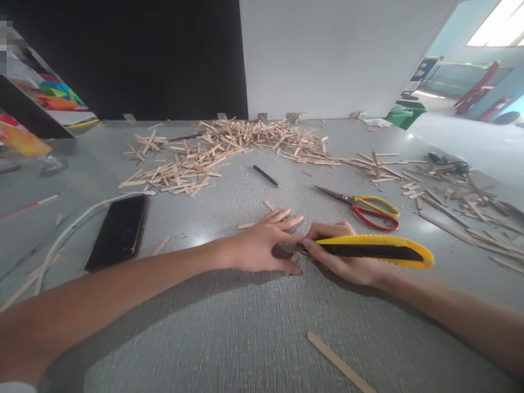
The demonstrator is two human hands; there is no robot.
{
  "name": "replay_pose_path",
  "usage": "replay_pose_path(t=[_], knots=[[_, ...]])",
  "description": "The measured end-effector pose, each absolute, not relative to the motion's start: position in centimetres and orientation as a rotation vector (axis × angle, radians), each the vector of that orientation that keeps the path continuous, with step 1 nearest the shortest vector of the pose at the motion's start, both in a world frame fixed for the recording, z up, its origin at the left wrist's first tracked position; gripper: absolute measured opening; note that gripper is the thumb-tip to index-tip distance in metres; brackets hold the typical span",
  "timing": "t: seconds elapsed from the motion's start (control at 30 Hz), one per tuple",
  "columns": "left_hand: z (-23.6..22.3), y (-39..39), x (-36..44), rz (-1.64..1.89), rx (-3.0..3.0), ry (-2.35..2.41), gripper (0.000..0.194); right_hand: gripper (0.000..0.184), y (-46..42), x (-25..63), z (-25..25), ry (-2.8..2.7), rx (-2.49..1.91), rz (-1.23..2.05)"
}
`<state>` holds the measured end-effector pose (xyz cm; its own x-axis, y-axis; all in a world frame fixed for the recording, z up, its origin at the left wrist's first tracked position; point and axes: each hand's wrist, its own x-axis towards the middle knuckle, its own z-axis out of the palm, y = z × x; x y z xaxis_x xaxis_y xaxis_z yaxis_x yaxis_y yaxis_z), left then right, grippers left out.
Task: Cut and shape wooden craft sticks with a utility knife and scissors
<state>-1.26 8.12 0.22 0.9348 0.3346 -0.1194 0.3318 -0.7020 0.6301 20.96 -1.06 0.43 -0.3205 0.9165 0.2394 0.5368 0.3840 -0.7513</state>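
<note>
My left hand [266, 248] rests on the grey table with its outer fingers spread. Its thumb and index finger steady a short piece of wooden craft stick [295, 256] against the surface. From the right, my right hand [347, 265] is closed around a yellow and black utility knife [380, 251]. The knife's front end points at the small piece, close to my left index finger; the blade tip is hard to make out. Beyond the left hand lie two loose stick pieces, one of them a short stick [246, 225]. A longer craft stick [338, 360] lies nearer me.
Scissors [355, 204] with red and yellow handles lie beyond my right hand. A black pen [266, 176] lies mid-table. Piled craft sticks [245, 136] line the back, with scraps [462, 202] at right. A phone [119, 229], white cable [69, 229] and bottle [30, 144] are left.
</note>
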Motion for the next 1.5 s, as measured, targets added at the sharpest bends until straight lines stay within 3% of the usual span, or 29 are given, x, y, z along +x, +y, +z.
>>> replay_pose_path(t=[0.6,0.83,1.27,1.5], knots=[[1.3,8.0,-1.1,-0.09,2.436,0.495,0.059,0.035,-1.0,20.8,0.1,-2.005,-1.137,0.787],[2.8,7.5,-0.8,-0.172,2.455,0.537,0.044,0.038,-1.2,20.5,0.0,-2.026,-1.096,0.805],[1.2,7.8,-1.0,-0.043,2.465,0.51,0.061,0.037,-1.1,21.2,0.1,-1.961,-1.22,0.859],[0.8,7.9,-1.1,0.002,2.452,0.494,0.06,0.039,-1.0,21.0,0.0,-1.948,-1.224,0.884]])
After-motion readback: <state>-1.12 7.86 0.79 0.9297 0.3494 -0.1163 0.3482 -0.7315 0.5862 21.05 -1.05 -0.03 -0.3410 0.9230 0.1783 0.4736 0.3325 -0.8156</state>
